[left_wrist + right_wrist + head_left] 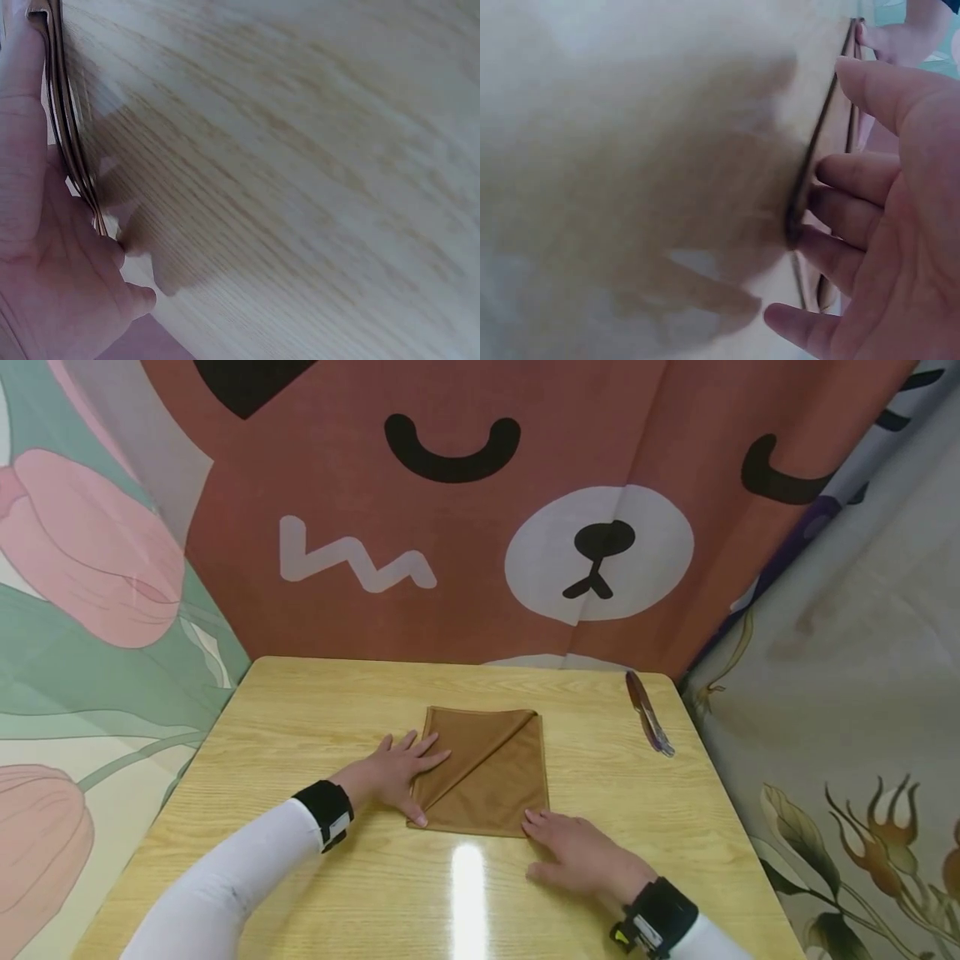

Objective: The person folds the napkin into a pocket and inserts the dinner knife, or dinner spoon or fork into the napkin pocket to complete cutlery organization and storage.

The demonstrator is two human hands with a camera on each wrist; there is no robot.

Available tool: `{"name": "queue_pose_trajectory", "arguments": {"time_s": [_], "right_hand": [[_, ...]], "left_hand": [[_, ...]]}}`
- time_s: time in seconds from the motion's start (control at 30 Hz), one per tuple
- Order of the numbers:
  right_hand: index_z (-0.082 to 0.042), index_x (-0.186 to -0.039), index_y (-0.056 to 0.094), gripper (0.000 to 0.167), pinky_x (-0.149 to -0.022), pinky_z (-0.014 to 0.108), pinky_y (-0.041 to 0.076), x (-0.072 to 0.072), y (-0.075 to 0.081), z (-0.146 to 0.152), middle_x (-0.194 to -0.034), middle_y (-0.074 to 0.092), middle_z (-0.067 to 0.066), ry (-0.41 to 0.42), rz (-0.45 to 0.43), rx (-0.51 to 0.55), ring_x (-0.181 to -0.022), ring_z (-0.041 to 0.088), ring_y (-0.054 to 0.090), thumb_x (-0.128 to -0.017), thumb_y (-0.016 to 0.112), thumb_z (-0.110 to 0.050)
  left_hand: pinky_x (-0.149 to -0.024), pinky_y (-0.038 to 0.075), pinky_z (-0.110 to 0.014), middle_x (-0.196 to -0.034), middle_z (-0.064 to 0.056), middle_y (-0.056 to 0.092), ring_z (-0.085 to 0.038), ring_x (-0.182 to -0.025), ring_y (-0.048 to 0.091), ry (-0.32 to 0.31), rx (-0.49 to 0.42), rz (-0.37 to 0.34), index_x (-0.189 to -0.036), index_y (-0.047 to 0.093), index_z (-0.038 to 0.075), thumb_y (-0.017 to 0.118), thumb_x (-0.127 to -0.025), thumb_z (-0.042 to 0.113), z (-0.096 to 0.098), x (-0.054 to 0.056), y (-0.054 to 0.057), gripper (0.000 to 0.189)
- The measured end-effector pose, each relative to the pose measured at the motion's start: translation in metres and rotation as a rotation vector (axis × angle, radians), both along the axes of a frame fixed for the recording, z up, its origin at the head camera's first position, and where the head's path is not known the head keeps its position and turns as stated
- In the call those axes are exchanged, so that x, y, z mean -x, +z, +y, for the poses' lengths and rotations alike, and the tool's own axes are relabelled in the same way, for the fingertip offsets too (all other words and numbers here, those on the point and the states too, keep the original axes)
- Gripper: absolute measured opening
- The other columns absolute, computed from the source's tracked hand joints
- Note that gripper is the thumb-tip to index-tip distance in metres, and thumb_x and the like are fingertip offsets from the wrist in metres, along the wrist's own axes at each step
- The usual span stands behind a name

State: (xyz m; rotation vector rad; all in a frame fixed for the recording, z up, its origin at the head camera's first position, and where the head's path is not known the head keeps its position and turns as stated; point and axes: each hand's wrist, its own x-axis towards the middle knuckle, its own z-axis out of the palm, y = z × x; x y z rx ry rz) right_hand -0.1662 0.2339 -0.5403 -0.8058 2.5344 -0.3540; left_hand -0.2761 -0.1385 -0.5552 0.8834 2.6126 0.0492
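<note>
A brown cloth (498,781), folded into a square with a diagonal fold from lower left to upper right, lies flat on the wooden table. My left hand (396,775) rests on its left edge with fingers spread, thumb at the lower left corner. The fingertips of my right hand (577,856) touch the lower right corner, the fingers extended. From the left wrist, the cloth's edge (66,127) shows several stacked layers beside the palm. In the right wrist view, the fingertips meet the cloth's dark hem (810,176).
Toward the table's far right corner lies a slim, shiny piece of metal cutlery (649,714). The wooden table (322,710) meets a brown curtain (360,627) with a bear face at the back. Patterned curtains hang on both sides.
</note>
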Motion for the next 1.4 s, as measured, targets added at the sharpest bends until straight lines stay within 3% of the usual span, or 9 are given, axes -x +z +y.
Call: {"name": "queue_pose_trajectory", "arguments": {"time_s": [0.17,0.27,0.4,0.47,0.53,0.6,0.7,1.0,1.4], "right_hand": [[-0.016,-0.151,0.054,0.068,-0.115,0.054,0.044,0.012,0.009,-0.005,-0.157,0.053,0.003,0.006,0.006,-0.007,-0.143,0.029,0.053,-0.098,0.061,-0.058],[-0.018,-0.147,0.058,0.063,-0.102,0.045,0.055,0.022,0.015,-0.013,-0.138,0.068,0.0,-0.005,-0.004,-0.015,-0.117,0.018,0.067,-0.097,0.062,-0.057],[-0.02,-0.147,0.058,0.062,-0.083,0.035,0.056,0.039,0.023,-0.034,-0.112,0.072,-0.007,-0.008,-0.023,0.003,-0.088,0.008,0.063,-0.098,0.061,-0.058],[-0.019,-0.149,0.056,0.063,-0.086,0.036,0.057,0.048,0.024,-0.051,-0.116,0.072,-0.005,0.021,0.008,0.03,-0.096,0.011,0.067,-0.099,0.059,-0.058],[-0.017,-0.152,0.052,0.067,-0.101,0.042,0.055,0.057,0.023,-0.069,-0.136,0.068,0.001,0.056,0.059,0.047,-0.118,0.018,0.067,-0.1,0.058,-0.058],[-0.015,-0.157,0.045,0.071,-0.115,0.049,0.046,0.068,0.02,-0.088,-0.156,0.054,0.007,0.086,0.101,0.057,-0.142,0.026,0.053,-0.101,0.057,-0.057],[-0.015,-0.162,0.033,0.076,-0.124,0.058,0.03,0.085,0.014,-0.111,-0.17,0.03,0.01,0.1,0.131,0.037,-0.158,0.034,0.028,-0.102,0.055,-0.055],[-0.011,-0.164,0.027,0.066,-0.127,0.059,0.02,0.128,-0.007,-0.126,-0.173,0.02,0.011,-0.049,0.096,-0.104,-0.161,0.034,0.019,-0.107,0.049,-0.037],[-0.004,-0.163,0.026,0.074,-0.125,0.068,0.014,0.155,-0.033,-0.092,-0.172,0.016,0.019,-0.211,0.12,-0.042,-0.161,0.038,0.015,-0.108,0.043,-0.049]], "left_hand": [[-0.119,0.017,-0.076,-0.176,-0.004,0.0,-0.045,-0.16,0.007,-0.019,0.019,0.012,-0.166,0.009,0.038,0.063,-0.056,0.097,0.001,0.0,-0.001,0.135],[-0.119,0.017,-0.076,-0.176,-0.004,-0.001,-0.044,-0.16,0.006,-0.02,0.017,0.012,-0.166,0.008,0.039,0.062,-0.056,0.097,0.0,0.001,-0.002,0.136],[-0.12,0.015,-0.076,-0.176,-0.002,-0.004,-0.043,-0.161,0.004,-0.003,0.005,-0.006,-0.165,0.006,0.041,0.064,-0.055,0.097,-0.001,0.001,-0.004,0.137],[-0.12,0.014,-0.076,-0.176,-0.002,-0.004,-0.042,-0.161,0.003,0.009,0.003,-0.009,-0.165,0.006,0.042,0.064,-0.054,0.097,-0.003,0.0,-0.005,0.137],[-0.12,0.014,-0.076,-0.176,-0.001,-0.005,-0.042,-0.161,0.003,0.017,0.0,-0.006,-0.165,0.007,0.042,0.063,-0.053,0.098,-0.004,0.0,-0.005,0.137],[-0.12,0.014,-0.076,-0.176,-0.001,-0.005,-0.042,-0.161,0.003,0.019,0.004,0.0,-0.165,0.006,0.042,0.062,-0.053,0.098,-0.004,-0.001,-0.005,0.137],[-0.119,0.014,-0.077,-0.176,-0.001,-0.006,-0.042,-0.161,0.002,0.02,0.011,0.001,-0.165,0.005,0.043,0.061,-0.054,0.099,-0.004,-0.002,-0.004,0.136],[-0.12,0.016,-0.075,-0.176,0.0,-0.004,-0.041,-0.161,0.004,0.004,0.017,0.02,-0.165,0.007,0.043,0.056,-0.052,0.102,-0.003,0.0,-0.008,0.137],[-0.121,0.015,-0.074,-0.176,-0.001,-0.003,-0.041,-0.161,0.003,0.008,0.018,-0.001,-0.165,0.008,0.041,0.061,-0.055,0.099,-0.001,-0.001,-0.003,0.135]]}}
